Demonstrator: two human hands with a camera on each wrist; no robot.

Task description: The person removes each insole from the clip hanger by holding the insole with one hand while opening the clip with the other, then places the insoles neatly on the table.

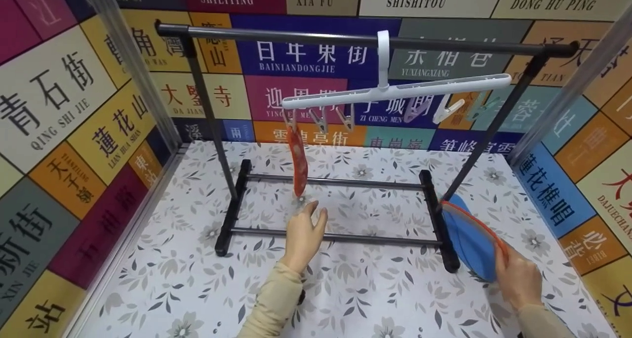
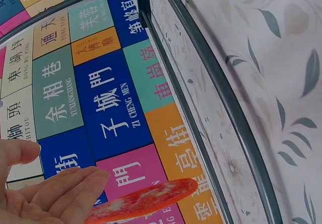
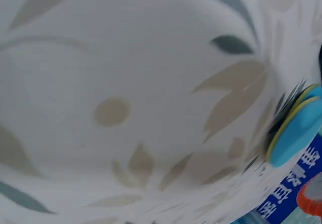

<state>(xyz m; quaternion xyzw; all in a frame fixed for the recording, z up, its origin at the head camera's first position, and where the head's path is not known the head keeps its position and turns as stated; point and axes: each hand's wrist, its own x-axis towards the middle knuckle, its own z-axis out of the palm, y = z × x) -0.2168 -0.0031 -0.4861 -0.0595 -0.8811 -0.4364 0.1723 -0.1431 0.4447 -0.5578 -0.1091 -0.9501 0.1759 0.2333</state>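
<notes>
An orange insole (image 1: pixel 298 163) with pale patches hangs edge-on from the leftmost clip of a white clip hanger (image 1: pixel 335 97), which is hooked over the rack's top bar. Just below the insole's lower end is my left hand (image 1: pixel 302 234), fingers and thumb apart with nothing between them. In the left wrist view, the hanging insole (image 2: pixel 146 201) shows beyond the left fingers. At the right, my right hand (image 1: pixel 518 278) grips an orange-rimmed insole (image 1: pixel 476 223) by its near end. Blue insoles (image 1: pixel 469 251) lie behind it on the table; the right wrist view shows their yellow rims.
The dark metal rack (image 1: pixel 340 237) stands on a flower-patterned cloth (image 1: pixel 197 283), its two low bars crossing in front of me. Other clips (image 1: pixel 345 120) hang from the hanger. Walls covered with street-name panels (image 1: pixel 64 81) close in the back and sides.
</notes>
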